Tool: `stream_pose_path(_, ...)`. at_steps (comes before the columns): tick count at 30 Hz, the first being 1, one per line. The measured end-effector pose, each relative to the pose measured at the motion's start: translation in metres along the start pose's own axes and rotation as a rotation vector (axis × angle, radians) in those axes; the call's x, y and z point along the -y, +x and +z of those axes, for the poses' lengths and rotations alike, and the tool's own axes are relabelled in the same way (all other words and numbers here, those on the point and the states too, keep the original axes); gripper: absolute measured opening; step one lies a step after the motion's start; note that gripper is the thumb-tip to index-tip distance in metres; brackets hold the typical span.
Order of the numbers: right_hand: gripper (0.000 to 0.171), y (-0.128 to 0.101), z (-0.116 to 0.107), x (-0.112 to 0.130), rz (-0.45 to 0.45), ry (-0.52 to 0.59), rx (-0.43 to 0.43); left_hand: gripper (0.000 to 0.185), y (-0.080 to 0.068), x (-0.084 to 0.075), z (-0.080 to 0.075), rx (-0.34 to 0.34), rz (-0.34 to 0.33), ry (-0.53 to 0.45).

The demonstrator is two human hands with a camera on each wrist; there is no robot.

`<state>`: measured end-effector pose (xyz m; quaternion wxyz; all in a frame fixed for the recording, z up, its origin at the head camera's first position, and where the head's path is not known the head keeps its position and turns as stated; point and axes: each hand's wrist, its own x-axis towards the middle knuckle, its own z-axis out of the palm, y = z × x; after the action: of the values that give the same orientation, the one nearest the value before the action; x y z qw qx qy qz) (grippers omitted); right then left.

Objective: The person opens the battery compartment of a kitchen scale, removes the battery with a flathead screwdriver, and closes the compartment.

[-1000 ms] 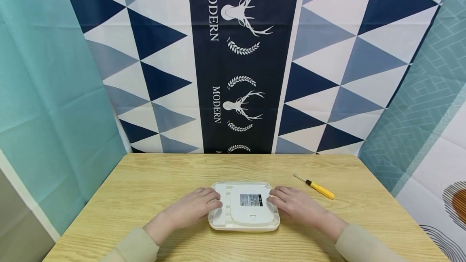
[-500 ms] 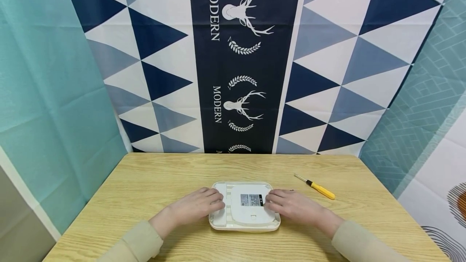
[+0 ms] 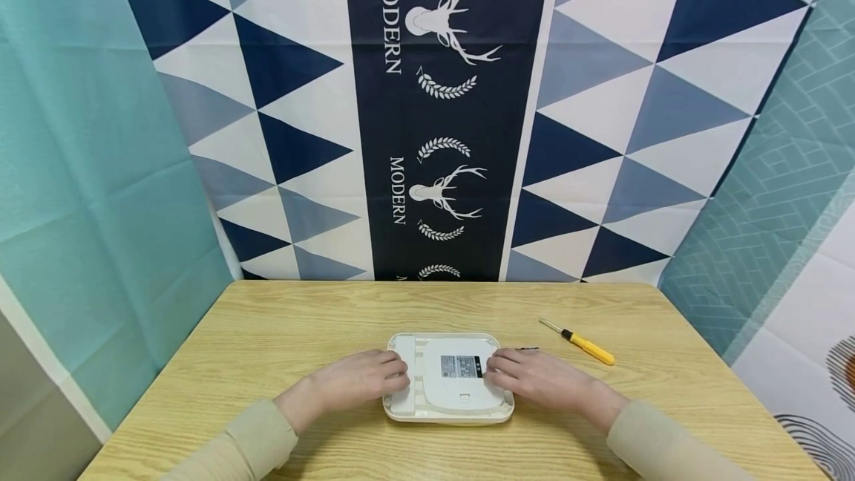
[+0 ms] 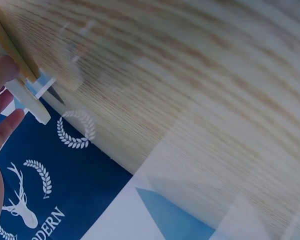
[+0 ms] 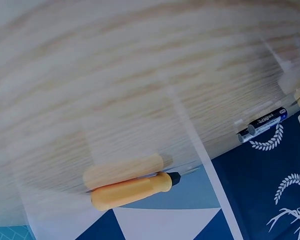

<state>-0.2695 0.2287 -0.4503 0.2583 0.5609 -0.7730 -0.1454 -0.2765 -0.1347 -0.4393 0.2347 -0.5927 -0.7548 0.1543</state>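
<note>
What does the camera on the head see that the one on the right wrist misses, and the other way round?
Only the head view shows both hands, the left hand and the right hand, resting on the white flat device. Only the right wrist view shows clearly the two dark batteries lying together on the table. Both show the yellow screwdriver and the wooden table.

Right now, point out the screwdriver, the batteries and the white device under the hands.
screwdriver (image 3: 588, 348), head view, on the yellow handle.
batteries (image 5: 262, 124), right wrist view, on the dark casing of the pair lying on the table.
white device (image 3: 461, 384), head view, on its raised centre panel below the label.
</note>
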Motion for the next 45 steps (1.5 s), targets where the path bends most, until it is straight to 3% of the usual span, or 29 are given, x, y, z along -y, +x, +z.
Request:
stream_pose_path(11,0.055,-0.002,-0.003,0.0,0.016,0.023,-0.045,0.025,-0.004,0.0,-0.001,-0.042,-0.009,-0.007)
stream_pose_path(16,0.051,-0.005,-0.007,-0.002,0.026,0.082,-0.067,0.029,-0.005,0.001,-0.002,-0.084,-0.043,-0.073)
stream_pose_path(20,0.032,-0.007,-0.007,-0.005,0.032,0.143,-0.116,0.032,-0.005,0.001,-0.005,-0.121,-0.061,-0.117)
stream_pose_path(24,0.026,-0.008,-0.004,-0.006,0.048,0.19,-0.18,0.037,-0.006,0.003,-0.007,-0.142,-0.093,-0.141)
stream_pose_path(29,0.036,-0.008,-0.003,-0.007,0.061,0.231,-0.227,0.038,-0.007,0.005,-0.009,-0.169,-0.126,-0.188)
stream_pose_path(37,0.034,-0.009,-0.007,-0.007,0.122,0.284,-0.263,0.041,-0.01,0.006,-0.009,-0.211,-0.178,-0.215)
stream_pose_path(45,0.04,-0.006,-0.015,-0.008,0.235,0.333,-0.275,0.042,-0.011,0.009,-0.014,-0.205,-0.318,-0.413)
